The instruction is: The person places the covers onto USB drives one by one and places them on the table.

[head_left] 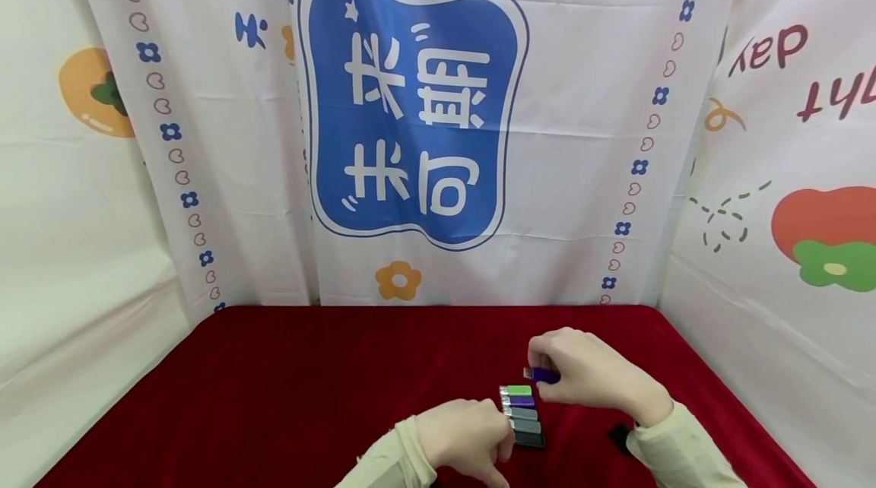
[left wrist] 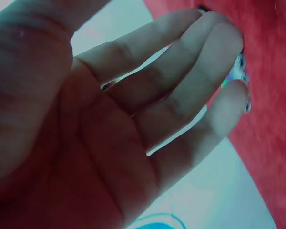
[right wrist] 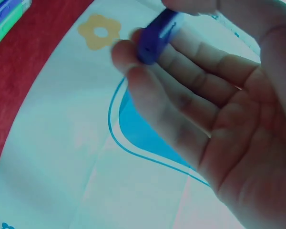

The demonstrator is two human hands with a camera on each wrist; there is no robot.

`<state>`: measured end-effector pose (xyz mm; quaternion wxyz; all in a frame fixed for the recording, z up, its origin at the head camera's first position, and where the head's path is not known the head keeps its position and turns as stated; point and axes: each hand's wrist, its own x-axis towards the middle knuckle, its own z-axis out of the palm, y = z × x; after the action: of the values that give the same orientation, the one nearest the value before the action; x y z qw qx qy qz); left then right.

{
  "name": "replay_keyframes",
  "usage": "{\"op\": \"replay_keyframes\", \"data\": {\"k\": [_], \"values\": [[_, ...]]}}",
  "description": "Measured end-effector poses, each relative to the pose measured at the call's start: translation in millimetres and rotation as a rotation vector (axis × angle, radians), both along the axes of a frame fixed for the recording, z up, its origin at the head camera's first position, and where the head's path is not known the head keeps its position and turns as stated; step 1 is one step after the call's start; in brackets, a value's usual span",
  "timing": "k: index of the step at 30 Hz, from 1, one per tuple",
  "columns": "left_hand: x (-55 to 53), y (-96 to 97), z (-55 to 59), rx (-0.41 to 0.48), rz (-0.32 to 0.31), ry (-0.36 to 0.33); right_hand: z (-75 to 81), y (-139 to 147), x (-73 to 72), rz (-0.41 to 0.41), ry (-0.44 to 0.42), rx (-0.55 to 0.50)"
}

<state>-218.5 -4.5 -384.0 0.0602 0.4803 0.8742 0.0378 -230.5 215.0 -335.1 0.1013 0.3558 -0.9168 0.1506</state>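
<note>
My right hand (head_left: 578,368) pinches a purple USB flash drive (head_left: 546,375) between thumb and fingers, its metal plug pointing left. In the right wrist view the held drive (right wrist: 158,38) crosses the fingertips. Just below it on the cloth, several flash drives lie side by side in a row: a green one (head_left: 519,390) at the far end, a purple one (head_left: 522,401), grey ones (head_left: 525,413) and a dark one (head_left: 530,439) nearest me. At the row's left side, my left hand (head_left: 465,436) has relaxed fingers; its palm holds nothing in the left wrist view.
A dark red cloth (head_left: 308,381) covers the table. A small black object (head_left: 620,436) shows beside the right sleeve. Printed white curtains (head_left: 582,169) stand behind the table and along both sides.
</note>
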Motion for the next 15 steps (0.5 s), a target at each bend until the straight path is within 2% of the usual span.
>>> {"op": "replay_keyframes", "data": {"k": [6, 9, 15], "values": [[6.1, 7.0, -9.7, -0.093, -0.019, -0.016, 5.1, 3.1, 1.1, -0.006, 0.044, -0.045], [8.1, 7.9, -12.3, -0.105, -0.024, -0.010, 5.5, 2.6, 0.9, -0.006, 0.052, -0.050], [8.4, 9.9, -15.8, -0.111, -0.052, -0.069, 5.1, 2.6, 1.7, -0.013, 0.045, -0.055]]}}
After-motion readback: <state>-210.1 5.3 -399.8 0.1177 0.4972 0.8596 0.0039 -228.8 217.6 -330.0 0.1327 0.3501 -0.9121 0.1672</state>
